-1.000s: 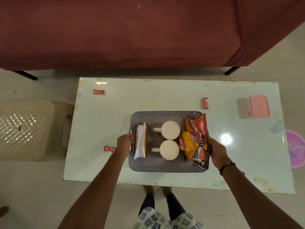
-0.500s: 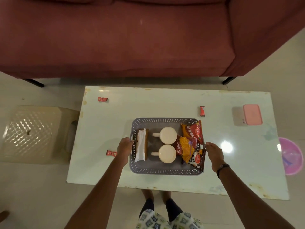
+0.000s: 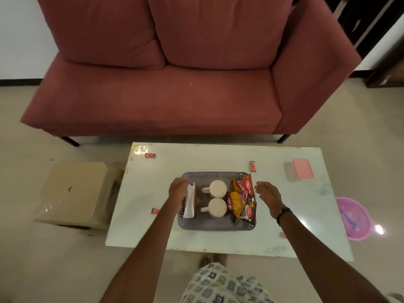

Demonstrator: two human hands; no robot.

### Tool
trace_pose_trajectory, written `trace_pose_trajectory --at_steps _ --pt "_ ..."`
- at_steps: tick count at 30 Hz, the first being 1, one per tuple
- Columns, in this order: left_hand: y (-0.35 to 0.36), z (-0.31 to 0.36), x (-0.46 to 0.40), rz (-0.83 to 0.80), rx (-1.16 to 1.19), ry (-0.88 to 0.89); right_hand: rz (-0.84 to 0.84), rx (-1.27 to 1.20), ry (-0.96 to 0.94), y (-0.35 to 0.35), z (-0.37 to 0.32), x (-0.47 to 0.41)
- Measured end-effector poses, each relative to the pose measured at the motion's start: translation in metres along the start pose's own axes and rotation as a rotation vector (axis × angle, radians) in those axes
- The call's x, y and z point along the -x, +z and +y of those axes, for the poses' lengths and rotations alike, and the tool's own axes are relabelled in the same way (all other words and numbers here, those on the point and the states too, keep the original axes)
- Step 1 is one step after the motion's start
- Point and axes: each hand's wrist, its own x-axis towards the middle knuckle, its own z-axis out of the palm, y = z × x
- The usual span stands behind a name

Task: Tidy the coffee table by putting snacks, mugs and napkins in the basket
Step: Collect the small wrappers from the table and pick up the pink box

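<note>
A grey perforated basket (image 3: 215,225) sits on the pale coffee table (image 3: 148,193). Inside it lie white napkins (image 3: 189,202) on the left, two cream mugs (image 3: 217,188) (image 3: 216,207) in the middle and several red and orange snack packets (image 3: 242,197) on the right. My left hand (image 3: 178,189) hovers over the basket's left rim, fingers curled and holding nothing. My right hand (image 3: 267,193) floats just right of the basket, fingers apart and empty.
Small red sachets lie on the table at the far left (image 3: 150,155), near left (image 3: 155,211) and behind the basket (image 3: 253,166). A pink-lidded box (image 3: 302,169) stands far right. A red sofa (image 3: 175,84), a beige stool (image 3: 76,193) and a pink tub (image 3: 353,218) surround the table.
Both hands have come off the basket's sides and lifted slightly apart from it. The view has tilted up and back, showing the whole sofa.
</note>
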Motion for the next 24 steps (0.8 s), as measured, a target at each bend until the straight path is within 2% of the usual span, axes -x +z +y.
trace_pose_trajectory --at_steps 5,12,18,21,24 --pt "-0.003 0.004 0.033 -0.068 0.084 0.043 -0.016 -0.033 -0.040 -0.012 -0.009 0.027" --pt "-0.007 -0.011 0.055 -0.134 -0.027 0.100 -0.054 -0.132 0.016 -0.027 0.011 0.046" --pt "0.009 0.001 0.055 -0.160 -0.073 0.180 -0.007 -0.137 0.046 -0.050 0.021 0.036" --pt "0.033 0.005 0.059 -0.189 -0.082 0.214 0.024 0.002 0.034 -0.068 0.023 0.021" --pt "0.070 0.002 0.062 -0.221 -0.098 0.210 0.018 0.360 -0.016 -0.092 0.028 -0.005"
